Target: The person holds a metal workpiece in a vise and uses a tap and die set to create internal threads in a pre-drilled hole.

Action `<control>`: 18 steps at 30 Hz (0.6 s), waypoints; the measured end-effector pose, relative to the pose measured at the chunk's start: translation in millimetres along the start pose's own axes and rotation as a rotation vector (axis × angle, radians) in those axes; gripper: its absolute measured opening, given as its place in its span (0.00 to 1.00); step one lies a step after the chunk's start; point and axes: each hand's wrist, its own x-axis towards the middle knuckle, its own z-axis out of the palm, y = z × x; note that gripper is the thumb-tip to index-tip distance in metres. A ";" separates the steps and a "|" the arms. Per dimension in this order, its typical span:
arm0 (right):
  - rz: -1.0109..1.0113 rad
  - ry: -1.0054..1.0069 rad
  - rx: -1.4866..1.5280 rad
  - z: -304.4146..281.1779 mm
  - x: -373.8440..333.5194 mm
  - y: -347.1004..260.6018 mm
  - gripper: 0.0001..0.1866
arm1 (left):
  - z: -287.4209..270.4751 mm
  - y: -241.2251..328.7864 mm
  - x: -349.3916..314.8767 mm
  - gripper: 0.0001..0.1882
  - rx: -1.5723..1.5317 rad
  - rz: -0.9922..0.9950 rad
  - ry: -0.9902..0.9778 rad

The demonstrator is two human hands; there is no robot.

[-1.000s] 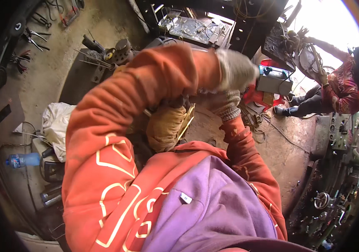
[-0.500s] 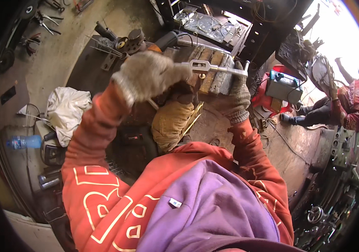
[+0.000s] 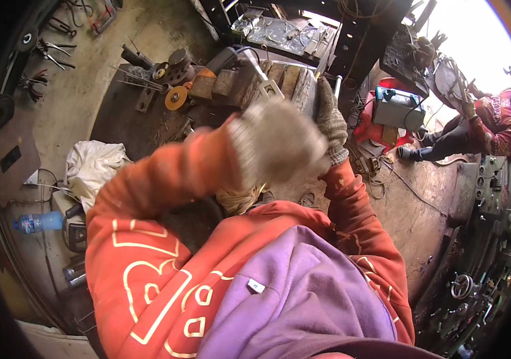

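Observation:
My left hand (image 3: 282, 143), in a pale knitted work glove, is blurred by motion and closed round the near arm of a tap wrench (image 3: 271, 90). The wrench's slotted middle and far arm show beyond the glove, slanting up and left; its near end is hidden by the hand. What sits in the slot is hard to make out. My right hand (image 3: 331, 122), in a like glove, stands to the right with fingers stretched away from me, beside the metal blocks (image 3: 305, 90). It appears apart from the wrench.
An angle grinder's orange disc (image 3: 176, 98) and metal parts lie on the bench to the left. A grey box-shaped machine (image 3: 397, 107) stands on the right by cables. Farther right a person (image 3: 488, 128) is at work. A water bottle (image 3: 39, 222) and white cloth (image 3: 95, 164) lie left.
The tap wrench has turned counterclockwise, my left hand swinging right and toward me with it. My right hand has come off its other arm. The view has shifted slightly.

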 end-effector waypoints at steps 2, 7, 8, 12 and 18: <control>-0.174 0.062 -0.338 13.9 -0.7 -18.6 0.78 | -4.8 10.8 -57.6 0.12 0.071 -0.099 -0.006; -0.464 0.041 -0.687 17.8 4.9 -63.9 0.71 | -21.1 -68.6 -100.2 0.22 0.136 -0.454 -0.041; -0.428 0.073 -0.634 15.6 2.5 -57.4 0.68 | -9.6 -99.9 -88.9 0.30 0.010 -0.390 0.016; -0.408 0.112 -0.588 18.8 -2.6 -36.1 0.67 | 10.7 -129.0 -0.6 0.27 -0.108 -0.496 -0.067; -0.349 0.101 -0.703 0.6 3.8 -15.1 0.64 | 1.3 -3.8 33.7 0.03 -0.063 -0.027 -0.075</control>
